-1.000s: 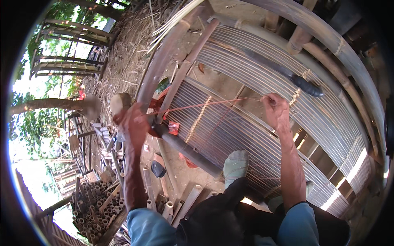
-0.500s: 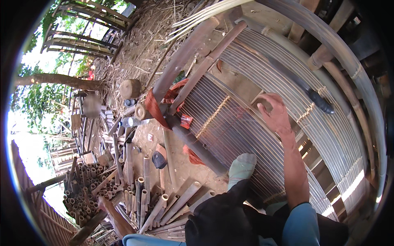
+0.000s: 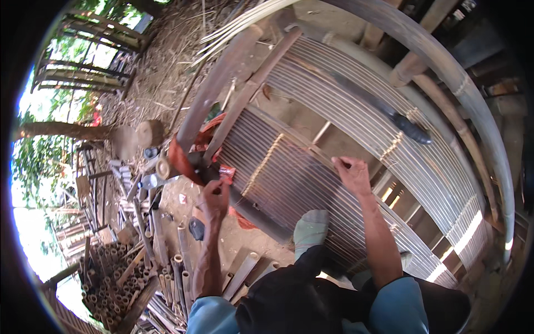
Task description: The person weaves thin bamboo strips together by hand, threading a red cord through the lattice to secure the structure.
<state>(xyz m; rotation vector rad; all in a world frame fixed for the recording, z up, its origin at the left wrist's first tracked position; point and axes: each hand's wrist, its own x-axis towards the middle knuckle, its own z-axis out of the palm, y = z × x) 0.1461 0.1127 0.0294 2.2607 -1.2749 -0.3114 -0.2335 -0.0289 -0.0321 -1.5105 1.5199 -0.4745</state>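
Note:
My left hand (image 3: 214,201) is raised near the left frame pole of a bamboo seat, fingers curled together, beside a small red packet (image 3: 227,172). Over the right edge of the slatted bamboo seat panel (image 3: 250,133) hovers my right hand (image 3: 354,176), its thumb and fingers pinched together. What either hand holds, if anything, is too small to make out. A row of pale lashing (image 3: 262,166) crosses the slats between the hands. My foot in a grey-green sock (image 3: 310,229) rests on the panel. Red strips (image 3: 179,161) are wrapped round a joint of the frame.
A second slatted panel (image 3: 356,106) curves along the right, with a long dark tool with a black handle (image 3: 411,129) lying on it. Cut bamboo tubes (image 3: 114,278) are piled at lower left. A clear bottle (image 3: 151,181) and a round wood block (image 3: 150,134) are on the ground.
My left hand has risen from the bamboo pile at lower left to the seat's left side. My right hand has shifted slightly left and down in view, its fingers closing. The view has shifted.

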